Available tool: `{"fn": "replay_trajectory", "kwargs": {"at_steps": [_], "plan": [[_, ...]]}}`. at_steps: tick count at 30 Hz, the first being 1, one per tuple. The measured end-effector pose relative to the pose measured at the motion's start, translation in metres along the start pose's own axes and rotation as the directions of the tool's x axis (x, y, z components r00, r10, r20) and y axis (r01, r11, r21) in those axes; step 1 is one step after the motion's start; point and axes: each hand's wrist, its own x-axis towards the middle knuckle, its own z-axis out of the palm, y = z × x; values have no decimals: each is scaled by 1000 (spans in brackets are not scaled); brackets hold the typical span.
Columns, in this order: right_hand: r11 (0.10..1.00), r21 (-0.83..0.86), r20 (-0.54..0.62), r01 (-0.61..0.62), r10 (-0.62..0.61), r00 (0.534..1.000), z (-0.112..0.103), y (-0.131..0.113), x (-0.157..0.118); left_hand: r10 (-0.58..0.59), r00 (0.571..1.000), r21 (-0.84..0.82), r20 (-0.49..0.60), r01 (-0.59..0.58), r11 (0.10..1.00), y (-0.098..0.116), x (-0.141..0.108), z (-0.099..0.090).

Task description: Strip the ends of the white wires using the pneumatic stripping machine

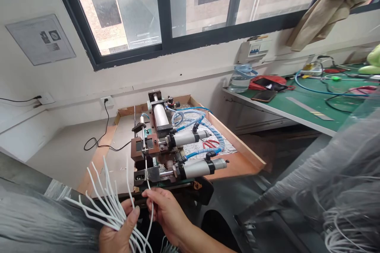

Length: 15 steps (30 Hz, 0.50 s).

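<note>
A fanned bundle of white cables (111, 209) is held in my left hand (120, 231), its thumb pressed over them and their free ends pointing up and left. Just to the right, my right hand (163, 207) pinches a single white cable (147, 178) between thumb and fingertips. That cable's upper end reaches into the front of a machine (145, 146) with metal clamp blocks. Three silver air cylinders (192, 138) and blue tubes belong to the machine, which stands just beyond my hands.
The machine stands on a wooden-edged bench (237, 138). At the right, a green table (308, 102) holds phones, a water container (239, 79), a ruler and cables. Plastic-wrapped cable bundles (314, 174) stand at the right, others (44, 217) at the left. A black power cord crosses the bench's left side.
</note>
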Motion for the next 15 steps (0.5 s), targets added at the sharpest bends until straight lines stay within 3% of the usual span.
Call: {"fn": "replay_trajectory", "kwargs": {"at_steps": [3,8,15], "plan": [[999,-9,39,-39,39,998,6,-4,-3,24,999,89,28,-27,996,-13,-3,-1],[991,-103,-18,80,-82,996,10,-7,-9,9,1000,191,-2,-9,982,-22,-8,-4],[985,-128,-74,118,-128,989,1,1,-7,-101,992,93,-74,108,990,-10,-1,-12]]}}
